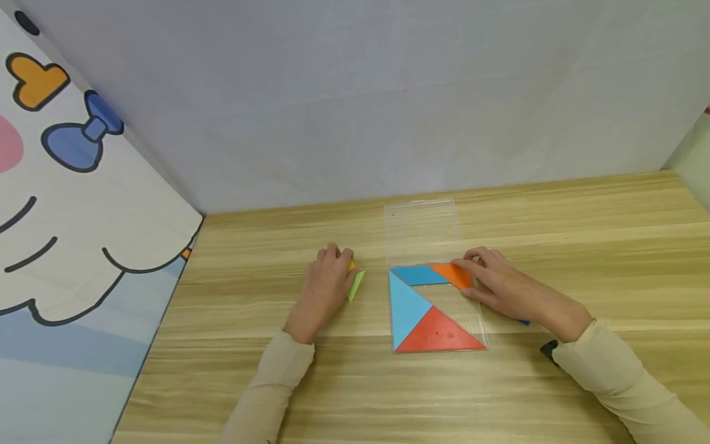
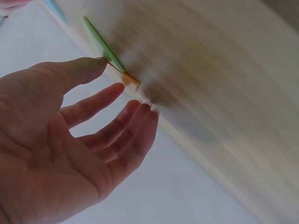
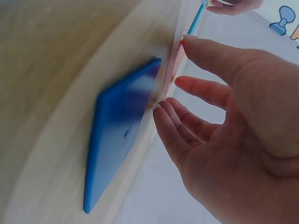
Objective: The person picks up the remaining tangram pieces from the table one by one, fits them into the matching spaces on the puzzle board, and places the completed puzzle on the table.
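Observation:
My right hand [image 1: 501, 287] pinches an orange tangram piece [image 1: 452, 272] at the upper right corner of a clear square tray [image 1: 487, 333], thumb and index finger at its edges. Beside that piece in the tray lie a blue parallelogram [image 1: 413, 275], a large light blue triangle [image 1: 407, 308] and a large red triangle [image 1: 440, 333]. On the table left of the tray, my left hand [image 1: 324, 287] rests with loosely bent fingers; its thumb touches a green piece [image 2: 103, 44]. A yellow-orange piece [image 2: 131, 80] by its index fingertip is partly hidden.
A clear lid [image 1: 423, 231] lies behind the tray. A dark blue piece [image 3: 124, 135] lies on the wooden table [image 1: 355, 401] under my right wrist, mostly hidden in the head view. A grey-white wall [image 1: 355, 111] stands behind; a cartoon-printed panel [image 1: 127, 234] borders the left side.

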### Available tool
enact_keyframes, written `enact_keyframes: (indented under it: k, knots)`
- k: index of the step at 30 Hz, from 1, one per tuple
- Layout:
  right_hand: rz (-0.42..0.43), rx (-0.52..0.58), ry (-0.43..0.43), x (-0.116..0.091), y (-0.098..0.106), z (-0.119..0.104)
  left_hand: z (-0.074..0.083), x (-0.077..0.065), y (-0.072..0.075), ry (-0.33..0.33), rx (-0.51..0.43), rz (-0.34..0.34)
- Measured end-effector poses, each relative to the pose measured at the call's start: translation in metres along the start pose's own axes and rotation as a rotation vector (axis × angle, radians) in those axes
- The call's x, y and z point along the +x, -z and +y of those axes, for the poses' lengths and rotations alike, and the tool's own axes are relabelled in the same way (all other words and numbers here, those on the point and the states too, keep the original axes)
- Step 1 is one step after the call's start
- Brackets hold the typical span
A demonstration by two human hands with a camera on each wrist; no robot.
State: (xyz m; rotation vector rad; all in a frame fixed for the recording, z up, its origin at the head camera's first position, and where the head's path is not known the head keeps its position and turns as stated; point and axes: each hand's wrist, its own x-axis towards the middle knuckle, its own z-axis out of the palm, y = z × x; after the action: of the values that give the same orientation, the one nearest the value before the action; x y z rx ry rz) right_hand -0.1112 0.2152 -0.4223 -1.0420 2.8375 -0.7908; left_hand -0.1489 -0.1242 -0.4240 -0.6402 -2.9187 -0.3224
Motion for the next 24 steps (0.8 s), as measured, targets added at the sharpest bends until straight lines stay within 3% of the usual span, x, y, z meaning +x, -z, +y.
enact_keyframes:
  k: [5,19,24]
  knots:
    - [0.003,-0.006,0.007,0.0000,-0.0001,0.0004,-0.0018,0.0007,0.0010,0.006,-0.029,-0.025]
    - [-0.007,0.002,-0.004,0.0006,-0.0014,0.0016,-0.0065,0.0001,0.0001,-0.071,-0.055,0.042]
    - [-0.005,0.000,-0.006,0.0003,-0.0014,0.0016,-0.0063,0.0009,0.0013,-0.061,-0.077,0.016]
